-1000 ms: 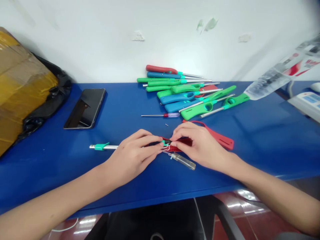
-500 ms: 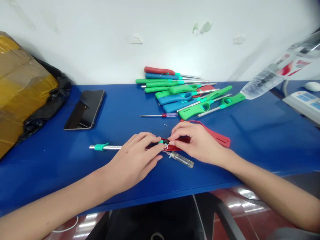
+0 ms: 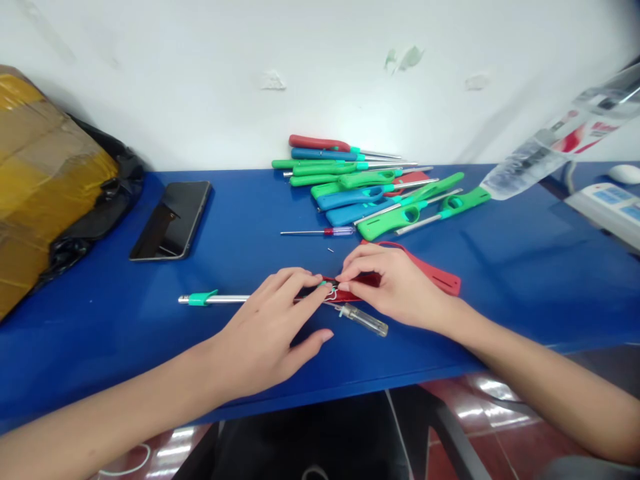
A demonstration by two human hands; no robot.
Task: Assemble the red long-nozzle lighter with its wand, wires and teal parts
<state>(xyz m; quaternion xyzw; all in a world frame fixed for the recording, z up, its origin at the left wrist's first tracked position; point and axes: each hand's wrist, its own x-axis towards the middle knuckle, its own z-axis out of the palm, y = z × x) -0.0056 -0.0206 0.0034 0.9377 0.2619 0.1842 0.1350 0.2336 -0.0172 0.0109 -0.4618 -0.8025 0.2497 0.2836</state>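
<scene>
My right hand [image 3: 395,290] pinches a dark red plastic lighter casing [image 3: 363,282] between thumb and fingertips. A long, flat red strip [image 3: 433,269] runs from it under my right palm. The fingertips of my left hand [image 3: 265,337] rest on a small teal clip [image 3: 325,284] at the casing's end, with a thin wire loop [image 3: 332,293] beside it, and the left thumb spreads away below. A metal tube with a teal collar [image 3: 210,299] lies left of my left fingers. A transparent handle [image 3: 365,321] lies just below the casing.
Several green, blue and red utility lighters [image 3: 365,197] lie heaped on the blue table [image 3: 100,313]. A small screwdriver [image 3: 320,231] and a black phone [image 3: 173,220] lie nearby. A taped cardboard box [image 3: 40,173] sits far left; a power strip [image 3: 607,210] sits far right.
My left thumb has swung out away from the casing, and the left hand has shifted slightly down. The right hand and the casing stay almost still.
</scene>
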